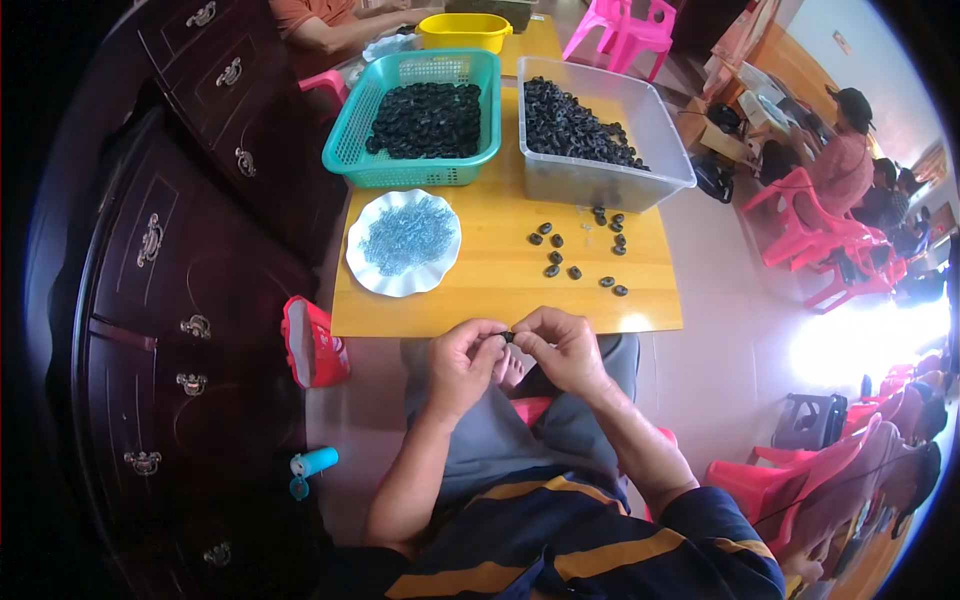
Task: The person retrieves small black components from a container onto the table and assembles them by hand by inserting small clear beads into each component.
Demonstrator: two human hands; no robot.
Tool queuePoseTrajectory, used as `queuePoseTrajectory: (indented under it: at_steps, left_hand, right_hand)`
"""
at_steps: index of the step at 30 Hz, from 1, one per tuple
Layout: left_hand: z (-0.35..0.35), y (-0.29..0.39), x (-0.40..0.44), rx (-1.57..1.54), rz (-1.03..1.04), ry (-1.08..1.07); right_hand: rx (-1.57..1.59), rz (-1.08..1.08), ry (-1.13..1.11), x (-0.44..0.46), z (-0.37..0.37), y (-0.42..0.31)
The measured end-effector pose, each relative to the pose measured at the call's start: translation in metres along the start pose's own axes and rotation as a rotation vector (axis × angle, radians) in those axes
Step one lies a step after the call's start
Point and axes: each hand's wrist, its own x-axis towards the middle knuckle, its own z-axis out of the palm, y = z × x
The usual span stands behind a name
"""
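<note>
Your left hand point(462, 368) and right hand point(562, 350) meet just past the near edge of the yellow table point(505, 305), above your lap. The thumb and fingers of each are closed on one small dark part point(508, 337), held between them. Most of that part is covered by your fingertips; its shape, and whether it is one piece or two, cannot be made out.

On the table ahead of your right hand, small black pieces point(556, 258) lie scattered, some near each other, others apart. A few tiny pale bits point(587, 227) lie among them, too small to identify.

Ahead of your left hand stands a white wavy-rimmed plate point(430, 283), heaped with thin, bluish, see-through pieces point(407, 235); single ones cannot be told apart. Beyond it, a green perforated basket point(415, 175) holds a dark heap point(428, 120). Beside it, on your right, a translucent bin point(600, 180) holds black ring-like parts point(575, 125), banked toward its left side; its cloudy wall blurs the lower contents.

At the far end is a yellow basin point(465, 33), its inside only partly seen. Another person's arm point(355, 35) reaches in beside it; that person's hands are hard to make out.
</note>
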Motion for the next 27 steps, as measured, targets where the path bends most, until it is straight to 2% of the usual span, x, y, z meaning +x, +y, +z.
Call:
queuePoseTrajectory:
  at_steps: [3,6,8,9,11,13,16,18,20,22,27]
  left_hand:
    - [0.000,0.002,0.000,0.050,-0.008,-0.005]
    - [0.001,0.001,0.000,0.038,-0.019,-0.025]
    - [0.002,0.003,0.001,0.045,-0.005,-0.039]
    - [0.002,0.008,0.001,0.105,0.051,-0.047]
    - [0.002,0.016,0.002,0.168,0.112,-0.060]
    - [0.000,0.020,0.003,0.326,0.241,-0.107]
    - [-0.001,0.016,0.005,0.408,0.322,-0.114]
    - [0.001,0.014,0.002,0.370,0.259,-0.104]
    - [0.005,0.015,0.001,0.332,0.193,-0.091]
    - [0.008,0.017,0.002,0.418,0.346,-0.051]
    - [0.010,0.009,0.001,0.652,0.464,0.008]
  right_hand:
    - [-0.083,-0.061,0.017,-0.003,0.002,0.001]
    - [0.001,0.005,0.022,-0.003,-0.002,0.012]
    - [0.234,0.108,-0.032,-0.002,-0.007,0.020]
    - [0.235,0.103,-0.027,-0.002,-0.009,0.020]
    - [0.316,0.236,-0.158,-0.002,-0.013,0.020]
    - [0.322,0.227,-0.169,-0.002,-0.015,0.025]
    - [0.322,0.241,-0.173,-0.002,-0.014,0.037]
    - [0.320,0.259,-0.162,-0.003,-0.011,0.040]
    - [0.460,0.319,-0.047,-0.004,-0.008,0.040]
    - [0.555,0.345,-0.036,-0.003,-0.006,0.042]
    - [0.815,0.356,-0.060,-0.009,0.008,0.050]
